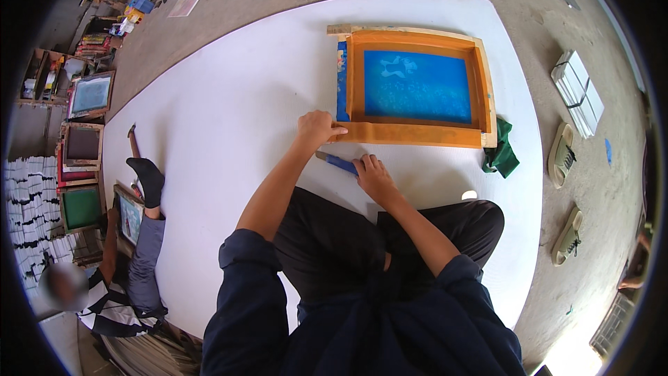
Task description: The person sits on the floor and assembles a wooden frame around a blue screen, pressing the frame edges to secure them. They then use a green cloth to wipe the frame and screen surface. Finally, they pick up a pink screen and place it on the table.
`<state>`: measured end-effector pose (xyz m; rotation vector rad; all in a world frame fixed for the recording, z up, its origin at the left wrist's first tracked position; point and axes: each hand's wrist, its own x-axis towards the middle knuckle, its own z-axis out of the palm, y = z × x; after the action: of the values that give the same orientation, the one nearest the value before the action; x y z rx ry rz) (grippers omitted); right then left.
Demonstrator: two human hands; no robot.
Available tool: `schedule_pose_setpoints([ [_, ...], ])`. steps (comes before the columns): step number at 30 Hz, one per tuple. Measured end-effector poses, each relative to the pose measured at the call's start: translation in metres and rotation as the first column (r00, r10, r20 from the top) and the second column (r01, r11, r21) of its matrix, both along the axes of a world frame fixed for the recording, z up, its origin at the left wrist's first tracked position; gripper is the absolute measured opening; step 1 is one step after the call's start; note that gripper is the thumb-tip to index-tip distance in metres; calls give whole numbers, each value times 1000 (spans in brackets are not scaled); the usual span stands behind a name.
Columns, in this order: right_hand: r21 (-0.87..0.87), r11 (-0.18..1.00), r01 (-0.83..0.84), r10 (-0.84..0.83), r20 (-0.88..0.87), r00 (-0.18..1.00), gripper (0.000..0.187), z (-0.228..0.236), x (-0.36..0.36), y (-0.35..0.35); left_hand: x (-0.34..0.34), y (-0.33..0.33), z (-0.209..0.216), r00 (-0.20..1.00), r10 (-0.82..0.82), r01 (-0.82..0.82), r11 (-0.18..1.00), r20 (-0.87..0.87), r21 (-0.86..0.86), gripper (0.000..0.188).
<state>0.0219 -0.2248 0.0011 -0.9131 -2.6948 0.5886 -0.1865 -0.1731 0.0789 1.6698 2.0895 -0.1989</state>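
Note:
A screen-printing frame lies on the white sheet in front of me, its wooden sides covered in brown tape. Its mesh is blue with a pale pattern. My left hand is closed at the near left corner, with the thumb along the taped edge. Just below that edge, my right hand rests low with its fingers curled on the end of a slim blue tool. The tool's narrow tip points left, toward my left hand; its exact kind is unclear. A green cloth lies crumpled against the frame's near right corner.
I sit cross-legged on the white sheet. At left another person's leg stretches beside a smaller frame and a hammer. Shoes and a tied white stack are at right. Paper stacks line the far left.

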Motion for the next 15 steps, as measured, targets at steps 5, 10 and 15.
schedule_pose_setpoints([
  [5,-35,995,91,-88,81,993,37,10,33,-6,1,-4,-4,999,-19,21,997,-28,68,55],
  [10,-3,956,293,-292,-112,950,29,27,93,20,0,-5,-3,1000,11,-11,1000,1,24,54],
  [15,-259,517,816,-835,-363,414,30,14,165,82,5,-1,1,997,8,-7,1000,-74,8,54],
])
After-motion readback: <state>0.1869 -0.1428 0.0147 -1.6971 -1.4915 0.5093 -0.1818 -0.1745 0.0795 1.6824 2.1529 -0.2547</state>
